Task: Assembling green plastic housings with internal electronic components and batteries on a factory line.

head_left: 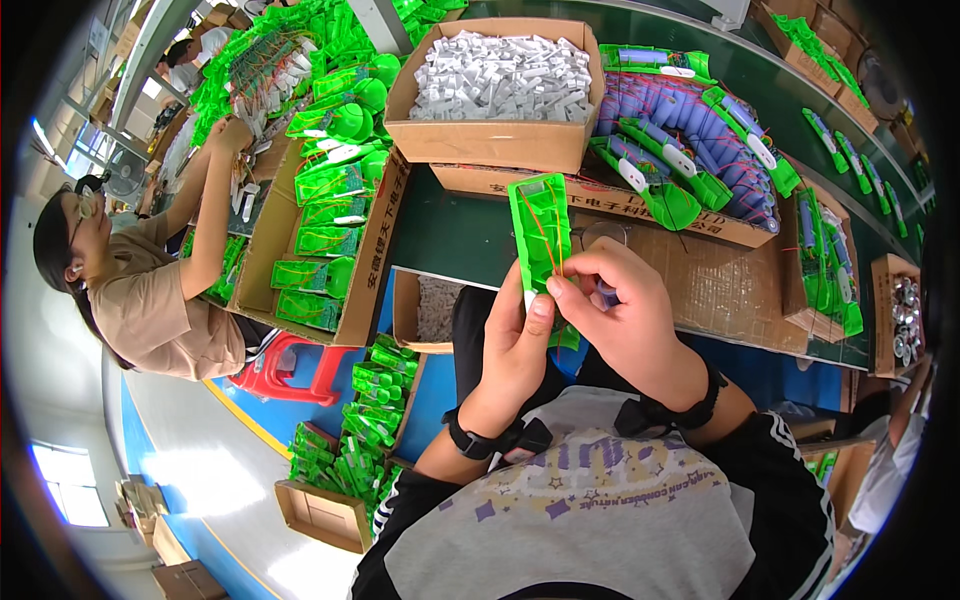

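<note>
Above my lap, in front of the bench, a bright green plastic housing (541, 225) with thin red-orange wires is held upright. My left hand (516, 335) grips its lower end, thumb pressed across the front. Closed beside it, my right hand (618, 308) pinches the wires at the housing's lower right edge with thumb and forefinger. A white part shows at the housing's bottom near my left thumb. Behind it stands a cardboard box (490, 140) filled with small white plastic pieces (503, 75).
Right of that box, a carton (640, 205) holds purple cylindrical cells (690, 125) with green housings on top. A long carton (365, 270) of green housings stands left. Another person (150, 270) works at far left near a red stool (295, 368). Green parts (375, 400) fill boxes below.
</note>
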`<state>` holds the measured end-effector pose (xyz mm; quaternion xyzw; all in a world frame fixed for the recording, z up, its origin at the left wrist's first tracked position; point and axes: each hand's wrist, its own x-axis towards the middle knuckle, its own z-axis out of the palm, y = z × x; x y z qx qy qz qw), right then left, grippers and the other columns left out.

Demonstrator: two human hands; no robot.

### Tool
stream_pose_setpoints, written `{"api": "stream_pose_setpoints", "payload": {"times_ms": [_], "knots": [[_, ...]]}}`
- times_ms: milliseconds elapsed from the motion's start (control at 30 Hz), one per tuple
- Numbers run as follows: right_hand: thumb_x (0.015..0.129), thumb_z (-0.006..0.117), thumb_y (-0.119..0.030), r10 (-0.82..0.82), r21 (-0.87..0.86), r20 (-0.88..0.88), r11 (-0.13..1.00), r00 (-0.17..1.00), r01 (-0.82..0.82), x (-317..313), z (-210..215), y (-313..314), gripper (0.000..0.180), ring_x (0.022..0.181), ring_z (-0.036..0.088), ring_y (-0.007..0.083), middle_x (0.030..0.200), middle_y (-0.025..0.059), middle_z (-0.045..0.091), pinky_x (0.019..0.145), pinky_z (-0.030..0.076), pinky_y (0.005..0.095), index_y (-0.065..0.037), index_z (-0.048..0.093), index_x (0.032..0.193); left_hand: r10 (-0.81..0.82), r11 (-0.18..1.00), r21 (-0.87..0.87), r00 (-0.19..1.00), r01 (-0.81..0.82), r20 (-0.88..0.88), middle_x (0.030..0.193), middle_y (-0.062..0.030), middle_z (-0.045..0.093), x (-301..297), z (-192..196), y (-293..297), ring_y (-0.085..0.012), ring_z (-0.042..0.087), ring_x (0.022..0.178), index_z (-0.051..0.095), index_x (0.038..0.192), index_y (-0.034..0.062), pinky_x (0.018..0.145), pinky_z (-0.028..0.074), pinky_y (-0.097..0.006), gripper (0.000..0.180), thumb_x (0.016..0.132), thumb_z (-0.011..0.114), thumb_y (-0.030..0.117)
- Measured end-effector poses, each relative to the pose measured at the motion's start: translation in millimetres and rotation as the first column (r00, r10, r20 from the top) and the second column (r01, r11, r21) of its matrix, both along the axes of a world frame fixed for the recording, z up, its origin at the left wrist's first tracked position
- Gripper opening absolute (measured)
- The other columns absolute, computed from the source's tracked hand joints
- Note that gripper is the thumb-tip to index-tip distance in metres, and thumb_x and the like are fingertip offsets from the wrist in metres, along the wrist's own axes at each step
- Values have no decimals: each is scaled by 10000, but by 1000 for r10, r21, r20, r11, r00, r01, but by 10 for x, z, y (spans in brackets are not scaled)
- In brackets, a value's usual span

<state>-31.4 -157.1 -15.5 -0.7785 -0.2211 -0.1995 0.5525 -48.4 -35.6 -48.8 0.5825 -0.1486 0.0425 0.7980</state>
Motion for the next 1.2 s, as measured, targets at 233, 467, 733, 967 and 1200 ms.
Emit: {"api": "stream_pose_setpoints", "payload": {"times_ms": [233,467,733,967,1200], "knots": [[769,628,-83,35,117,-224,993,974,-8,22,22,5,122,536,423,94,657,36,482,459,332,238,-20,524,774,18,997,73,998,-21,54,1106,-69,502,16,-54,13,-123,479,980,356,1256,-10,846,390,-257,471,906,452,289],[771,618,-84,71,59,-293,997,954,-56,1,16,18,144,546,426,121,669,47,477,475,351,253,-18,489,778,3,999,-43,1000,-3,-21,1109,-73,503,-12,-93,-21,-141,483,1003,366,1249,-15,865,384,-267,454,914,433,283],[755,625,-63,-9,33,-156,999,988,15,18,-65,54,142,536,441,164,659,62,453,464,361,271,-30,488,767,22,1000,-20,999,-23,-42,1160,-106,475,2,-129,1,-161,486,1021,326,1269,-30,862,404,-288,465,924,400,273],[692,643,-24,-102,-98,142,988,985,116,-85,-155,154,158,537,493,238,661,64,463,434,390,330,-58,500,750,12,981,-190,995,-31,-100,1119,-131,511,14,-21,17,-177,506,996,378,1227,-17,862,404,-301,428,934,363,294],[617,637,-44,-97,-288,300,939,949,186,-131,-191,179,170,560,485,198,643,40,432,438,394,307,-76,496,708,-54,943,-329,963,-38,-265,1096,-134,530,54,32,66,-174,510,994,388,1229,-5,865,405,-298,413,931,382,280]]}}
